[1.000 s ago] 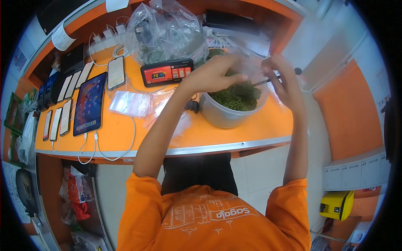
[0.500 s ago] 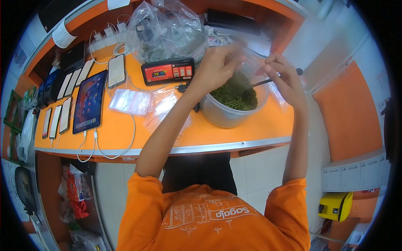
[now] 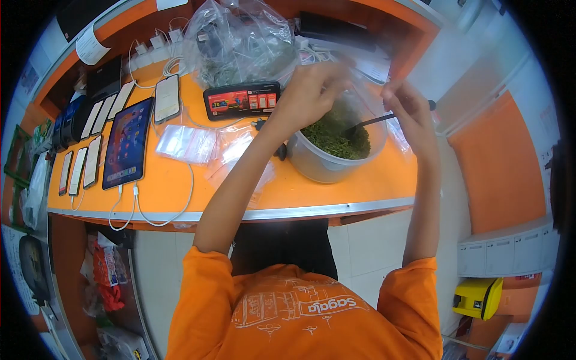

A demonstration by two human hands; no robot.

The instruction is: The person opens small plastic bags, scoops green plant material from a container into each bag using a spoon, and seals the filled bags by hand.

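The right hand (image 3: 414, 114) has its thumb and fingers drawn narrow, pinching the edge of a clear bag (image 3: 367, 99). The left hand (image 3: 312, 93) is at the bag's other side; its fingertips are smeared, so whether they grip the film I cannot tell. The bag hangs between the hands, over the tub (image 3: 321, 168). In the tub lie green shreds (image 3: 336, 139), with a dark handle (image 3: 377, 120) sunk into them, slanting up over the right rim and passing behind the right hand.

Bare table (image 3: 384, 187) shows between the tub and the metal front edge (image 3: 312, 210). Room is tighter to the left, where a phone (image 3: 242, 101) stands just beside the left forearm and flat bags (image 3: 187, 144) lie near it. A big bag (image 3: 240, 51) is behind the phone.

Both arms reach forward, wrists bent inward; the left crosses in front of the tub's left side, the right rises outside the right rim.

The left forearm hides part of the flat bags and of a dark object (image 3: 281, 151) by the tub. The clear bag's outline is faint, and the handle's lower end is buried.
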